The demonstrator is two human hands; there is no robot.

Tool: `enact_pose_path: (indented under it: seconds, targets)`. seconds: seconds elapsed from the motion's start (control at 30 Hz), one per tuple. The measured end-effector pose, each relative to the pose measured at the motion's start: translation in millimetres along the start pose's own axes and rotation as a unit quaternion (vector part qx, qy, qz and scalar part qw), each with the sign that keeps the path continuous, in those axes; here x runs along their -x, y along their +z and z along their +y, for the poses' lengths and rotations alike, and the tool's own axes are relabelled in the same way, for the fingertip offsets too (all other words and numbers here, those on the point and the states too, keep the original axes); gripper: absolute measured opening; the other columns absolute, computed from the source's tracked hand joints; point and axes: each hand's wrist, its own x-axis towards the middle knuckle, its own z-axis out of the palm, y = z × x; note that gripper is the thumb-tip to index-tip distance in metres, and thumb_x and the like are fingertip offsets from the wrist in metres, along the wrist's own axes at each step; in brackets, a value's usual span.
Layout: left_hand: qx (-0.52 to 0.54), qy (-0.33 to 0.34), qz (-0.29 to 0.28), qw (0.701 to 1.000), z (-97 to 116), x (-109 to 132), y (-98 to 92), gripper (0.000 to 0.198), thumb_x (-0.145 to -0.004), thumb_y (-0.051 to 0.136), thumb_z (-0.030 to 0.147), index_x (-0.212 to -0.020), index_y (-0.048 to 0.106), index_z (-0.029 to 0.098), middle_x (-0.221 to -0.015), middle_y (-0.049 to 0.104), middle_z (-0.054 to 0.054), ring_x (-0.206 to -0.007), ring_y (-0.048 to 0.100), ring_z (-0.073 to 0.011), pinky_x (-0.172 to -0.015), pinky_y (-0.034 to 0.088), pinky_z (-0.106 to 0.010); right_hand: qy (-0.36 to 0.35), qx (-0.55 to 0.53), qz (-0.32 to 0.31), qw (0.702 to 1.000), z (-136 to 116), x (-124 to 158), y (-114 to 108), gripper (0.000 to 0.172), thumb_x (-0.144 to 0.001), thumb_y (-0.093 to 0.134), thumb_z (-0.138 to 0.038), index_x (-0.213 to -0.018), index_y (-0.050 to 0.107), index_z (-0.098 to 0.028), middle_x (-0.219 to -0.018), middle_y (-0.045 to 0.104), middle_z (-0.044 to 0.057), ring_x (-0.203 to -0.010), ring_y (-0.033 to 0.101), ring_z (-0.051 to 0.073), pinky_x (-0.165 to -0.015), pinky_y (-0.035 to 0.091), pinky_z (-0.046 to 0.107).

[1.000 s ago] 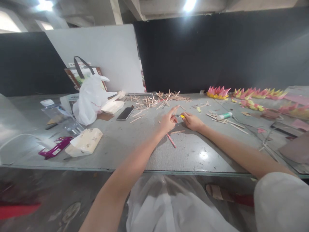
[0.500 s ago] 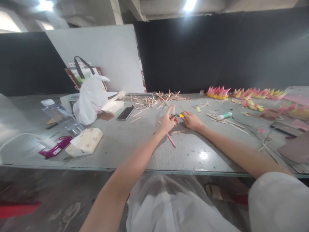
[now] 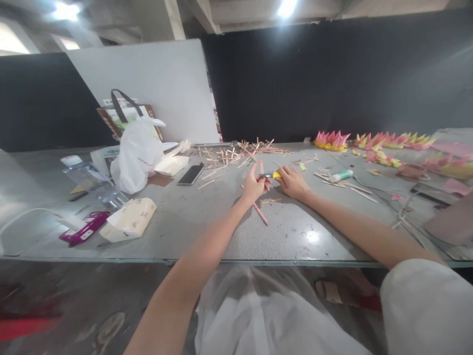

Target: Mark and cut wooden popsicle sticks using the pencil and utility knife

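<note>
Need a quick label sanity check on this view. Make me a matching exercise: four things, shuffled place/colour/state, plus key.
Things:
1. Cutter-like tool
2. Phone
3. Glue-stick-like tube
4. Bottle

Descriptions:
A. White and green, lying on the table
B. Clear, with a white cap
C. Yellow end held in the right hand
D. Lying flat, dark screen up

Pairs: 1-C, 2-D, 3-A, 4-B

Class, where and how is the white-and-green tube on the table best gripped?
The tube is probably best pinched across its middle, from above: it lies on its side, its upper surface uncovered, while wooden sticks crowd its near side.
</note>
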Motion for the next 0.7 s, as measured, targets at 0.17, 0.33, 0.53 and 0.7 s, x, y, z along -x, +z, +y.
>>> enact_pose_path:
  seconds: [0.17, 0.33, 0.53, 0.7]
  targets:
    - [0.002, -0.002, 0.002, 1.0, 0.3, -1.2, -0.9, 0.068, -0.095, 0.05, 0.005, -0.159, 0.034, 0.022, -0.067, 0.067, 0.006, -0.044, 0.058, -0.0069, -0.054, 0.046, -0.02, 0.005, -0.003, -0.006, 1.0, -0.5, 0.2, -1.3, 0.036, -0.11, 0.034, -0.042, -0.113, 0.06, -0.019, -0.107, 0.064, 0.016, -0.094, 0.055, 0.032, -0.085, 0.041, 0.042]
    - [-0.004, -0.005, -0.02, 1.0, 0.7, -2.3, 0.0, 0.072, -0.094, 0.051, 0.005, -0.161, 0.03, 0.021, -0.07, 0.068, 0.006, -0.046, 0.06, -0.0072, -0.056, 0.047, -0.02, 0.01, -0.007, -0.008, 1.0, -0.3, 0.5, -2.1, 0.033, -0.109, 0.035, -0.039, -0.115, 0.06, -0.018, -0.109, 0.063, 0.017, -0.095, 0.054, 0.033, -0.086, 0.042, 0.044]
    - [-0.011, 0.016, -0.04, 0.999, 0.7, -1.1, 1.3, 0.074, -0.094, 0.052, 0.005, -0.161, 0.026, 0.021, -0.071, 0.069, 0.005, -0.046, 0.059, -0.0071, -0.057, 0.049, -0.021, 0.012, -0.015, -0.014, 1.0, 2.0, 0.8, -0.7, 0.031, -0.108, 0.038, -0.037, -0.117, 0.06, -0.018, -0.109, 0.062, 0.017, -0.097, 0.054, 0.034, -0.086, 0.043, 0.044]
    - [-0.023, 0.024, -0.052, 0.998, 1.3, 0.6, 0.8, 0.073, -0.095, 0.05, 0.004, -0.162, 0.025, 0.021, -0.071, 0.068, 0.005, -0.047, 0.059, -0.0072, -0.057, 0.05, -0.021, 0.011, -0.012, -0.016, 1.0, 2.2, 1.0, -1.0, 0.03, -0.108, 0.038, -0.036, -0.116, 0.06, -0.017, -0.109, 0.062, 0.018, -0.098, 0.054, 0.034, -0.087, 0.043, 0.044]
